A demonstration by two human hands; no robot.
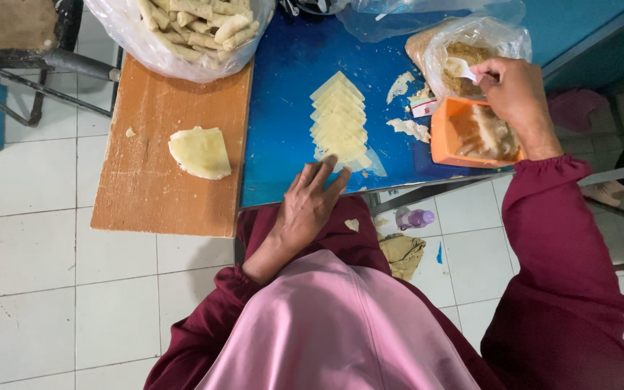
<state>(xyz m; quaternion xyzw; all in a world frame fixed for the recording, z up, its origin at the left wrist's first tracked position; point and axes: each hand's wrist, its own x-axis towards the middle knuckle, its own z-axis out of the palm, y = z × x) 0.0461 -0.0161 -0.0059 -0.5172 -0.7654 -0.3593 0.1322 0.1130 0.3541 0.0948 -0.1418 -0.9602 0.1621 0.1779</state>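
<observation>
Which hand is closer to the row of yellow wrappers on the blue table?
The left hand: its fingertips touch the near end of the row of wrappers. The right hand is off to the right, holding a white spoon in the filling bag.

A home food-prep corner: pastry wrappers [339, 119] on a blue table [283, 87], tiled floor [37, 289].

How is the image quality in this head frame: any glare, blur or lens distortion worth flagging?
Head view: even, soft indoor light, faint shadows. Mild sheen on the blue table and clear plastic bags. The right hand and white spoon look slightly soft; the left hand and wrapper row are sharp. Floor tile lines bow somewhat toward the edges.
</observation>
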